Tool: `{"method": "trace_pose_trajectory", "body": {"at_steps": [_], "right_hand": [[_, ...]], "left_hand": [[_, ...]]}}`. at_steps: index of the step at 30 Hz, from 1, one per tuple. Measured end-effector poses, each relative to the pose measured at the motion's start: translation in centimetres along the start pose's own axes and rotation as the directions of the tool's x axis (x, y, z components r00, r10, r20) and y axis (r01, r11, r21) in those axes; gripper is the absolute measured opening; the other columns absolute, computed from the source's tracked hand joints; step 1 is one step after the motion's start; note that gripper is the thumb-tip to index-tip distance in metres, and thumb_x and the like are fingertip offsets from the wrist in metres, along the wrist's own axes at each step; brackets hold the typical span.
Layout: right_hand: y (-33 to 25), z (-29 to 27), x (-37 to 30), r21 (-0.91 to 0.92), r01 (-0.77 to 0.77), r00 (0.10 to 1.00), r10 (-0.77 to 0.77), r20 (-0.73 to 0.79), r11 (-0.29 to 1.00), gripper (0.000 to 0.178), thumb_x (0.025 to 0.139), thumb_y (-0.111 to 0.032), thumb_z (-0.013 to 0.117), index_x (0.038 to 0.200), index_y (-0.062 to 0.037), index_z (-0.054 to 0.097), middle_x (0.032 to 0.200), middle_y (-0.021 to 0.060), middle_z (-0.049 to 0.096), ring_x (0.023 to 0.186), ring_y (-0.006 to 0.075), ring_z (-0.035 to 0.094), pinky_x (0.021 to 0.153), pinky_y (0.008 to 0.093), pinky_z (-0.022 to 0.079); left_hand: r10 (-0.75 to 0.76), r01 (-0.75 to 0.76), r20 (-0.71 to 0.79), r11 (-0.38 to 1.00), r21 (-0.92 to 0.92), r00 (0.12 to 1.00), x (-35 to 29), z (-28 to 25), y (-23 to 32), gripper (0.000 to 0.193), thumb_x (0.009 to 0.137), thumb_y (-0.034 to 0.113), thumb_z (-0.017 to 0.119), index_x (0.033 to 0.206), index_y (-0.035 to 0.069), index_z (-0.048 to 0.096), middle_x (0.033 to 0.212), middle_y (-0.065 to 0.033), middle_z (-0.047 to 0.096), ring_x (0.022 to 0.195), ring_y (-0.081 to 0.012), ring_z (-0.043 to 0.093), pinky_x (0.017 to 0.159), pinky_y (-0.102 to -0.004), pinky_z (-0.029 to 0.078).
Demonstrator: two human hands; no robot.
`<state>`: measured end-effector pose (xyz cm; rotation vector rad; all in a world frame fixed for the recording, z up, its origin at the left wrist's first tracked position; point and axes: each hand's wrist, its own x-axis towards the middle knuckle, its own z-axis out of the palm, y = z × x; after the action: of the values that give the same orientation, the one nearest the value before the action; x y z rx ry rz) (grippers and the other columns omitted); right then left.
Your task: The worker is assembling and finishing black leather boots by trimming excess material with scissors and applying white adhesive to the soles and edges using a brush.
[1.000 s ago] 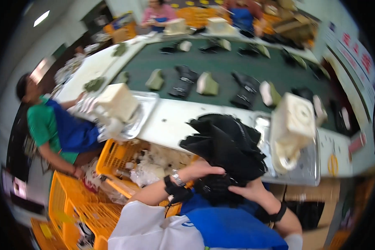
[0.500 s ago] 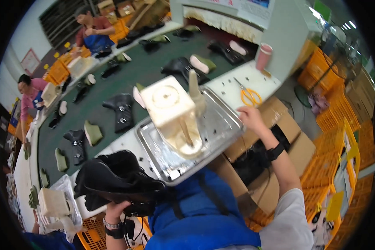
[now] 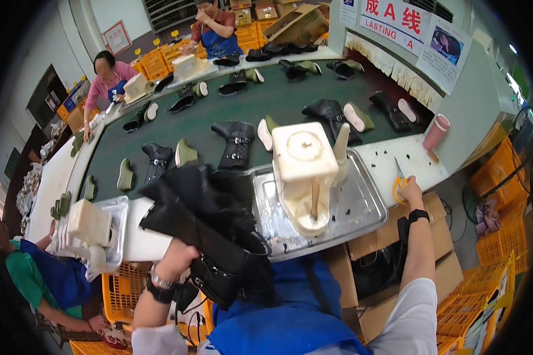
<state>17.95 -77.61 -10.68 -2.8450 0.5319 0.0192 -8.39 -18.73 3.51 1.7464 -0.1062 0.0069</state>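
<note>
A black buckled boot shaft is gripped in my left hand, tilted in front of my blue apron. At the right end of the white counter, the fingers of my right hand close on the orange handles of a pair of scissors. The blades point away from me, over the counter. Between my hands, a metal tray carries a cream glue pot with a square top. A brush handle leans in its front well, and an upright cream post stands beside the pot.
Beyond the counter runs a green conveyor bearing black boots and green wedge soles. A pink tumbler stands at right, above an open cardboard box. Another glue pot sits at left near a seated co-worker. Two people work across the belt.
My right hand has gone from the counter's edge beside the tray to the scissors' handles. My left hand has raised and turned the boot. The view has swung left.
</note>
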Motion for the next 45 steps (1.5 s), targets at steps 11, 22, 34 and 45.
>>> {"method": "trace_pose_trajectory", "body": {"at_steps": [11,22,34,45], "right_hand": [[5.5,-6.1,-23.1,0.885,0.208,0.975,-0.011,-0.224,0.416,0.061,0.077,-0.011,0.066,0.130,-0.0112,0.035,0.075,-0.0039,0.045,0.062,0.0035,0.043,0.055,0.0176,0.037],[0.4,-11.9,-41.7,0.898,0.193,0.973,-0.197,-0.123,0.395,0.064,0.076,-0.002,0.061,0.134,-0.0083,0.033,0.085,0.0000,0.042,0.076,0.0081,0.043,0.068,0.0210,0.038],[-3.0,-13.1,-39.4,0.628,0.433,0.899,-0.356,-0.254,0.647,0.049,0.069,0.002,0.065,0.115,-0.0086,0.053,0.089,0.0062,0.053,0.080,0.0192,0.050,0.069,0.0276,0.042],[-4.7,-12.2,-39.9,0.292,0.550,0.802,-0.396,-0.448,0.783,0.047,0.062,-0.003,0.070,0.108,-0.0112,0.059,0.078,0.0073,0.050,0.069,0.0215,0.050,0.056,0.0310,0.041]], "left_hand": [[-0.066,0.182,0.675,0.978,-0.102,0.734,8.1,8.0,3.2,0.075,0.070,0.057,0.064,0.117,0.001,0.049,0.107,-0.0042,0.057,0.097,-0.0123,0.052,0.083,-0.0263,0.041],[0.081,0.044,0.585,0.980,-0.195,0.807,8.0,18.6,2.2,0.053,0.079,0.026,0.064,0.120,-0.002,0.044,0.112,-0.0074,0.052,0.104,-0.0167,0.048,0.093,-0.0301,0.036],[0.097,0.011,0.450,0.973,-0.230,0.888,3.7,16.0,0.0,0.039,0.077,0.017,0.067,0.108,-0.001,0.053,0.102,-0.0053,0.057,0.093,-0.0143,0.053,0.085,-0.0284,0.041],[0.091,0.015,0.374,0.962,-0.271,0.923,2.9,15.0,-0.7,0.039,0.075,0.015,0.069,0.106,-0.001,0.054,0.102,-0.0062,0.058,0.092,-0.0144,0.054,0.084,-0.0283,0.042]]}}
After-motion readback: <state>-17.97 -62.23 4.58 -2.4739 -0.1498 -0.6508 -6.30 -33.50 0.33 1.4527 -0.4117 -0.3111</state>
